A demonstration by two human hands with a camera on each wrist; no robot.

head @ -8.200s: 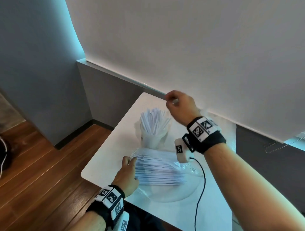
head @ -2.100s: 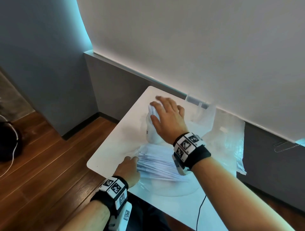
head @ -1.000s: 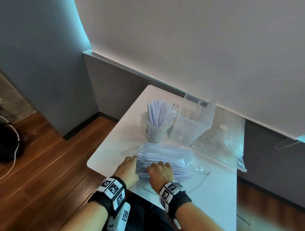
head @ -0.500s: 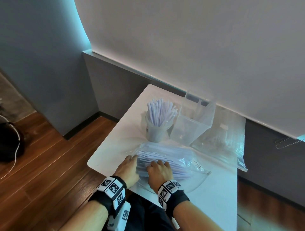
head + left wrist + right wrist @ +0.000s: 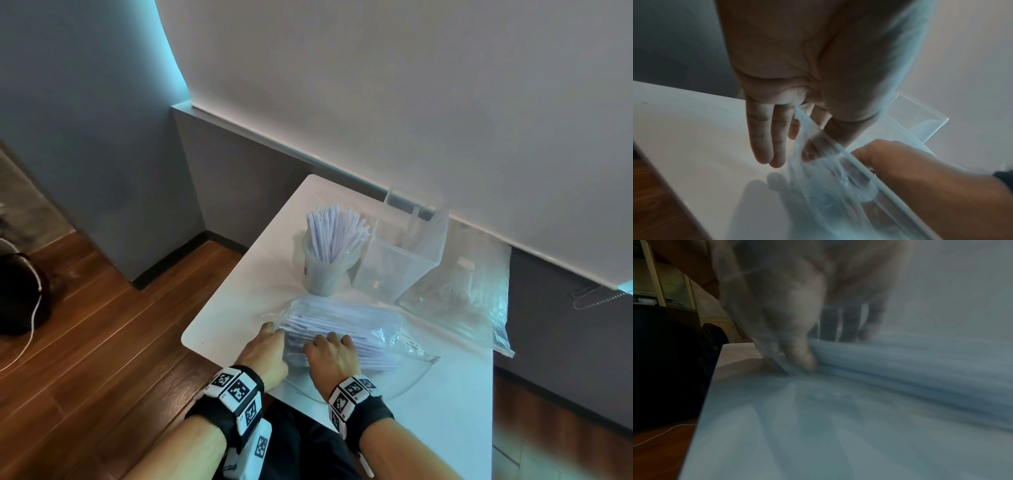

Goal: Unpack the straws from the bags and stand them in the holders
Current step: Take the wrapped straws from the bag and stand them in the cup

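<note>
A clear bag of white straws (image 5: 359,329) lies flat near the front of the white table (image 5: 239,308). My left hand (image 5: 270,342) pinches the bag's open edge (image 5: 818,138) at its left end. My right hand (image 5: 330,353) reaches into the bag's mouth, with the fingers over a bundle of straws (image 5: 920,361) and the thumb (image 5: 803,356) against its side. Behind the bag stands a round cup holder (image 5: 320,277) full of upright straws (image 5: 334,233). To the right of the cup is a clear square holder (image 5: 400,263).
A flattened clear bag (image 5: 472,301) lies at the table's back right against the wall. The table's front edge and left corner (image 5: 186,337) are close to my hands, with wooden floor (image 5: 85,342) below. A dark object with a white cable (image 5: 20,298) sits on the floor at far left.
My right hand left the cup holder and came down to the bag's mouth beside my left hand. Over the last second it has pushed slightly further onto the straws. My left hand stayed put.
</note>
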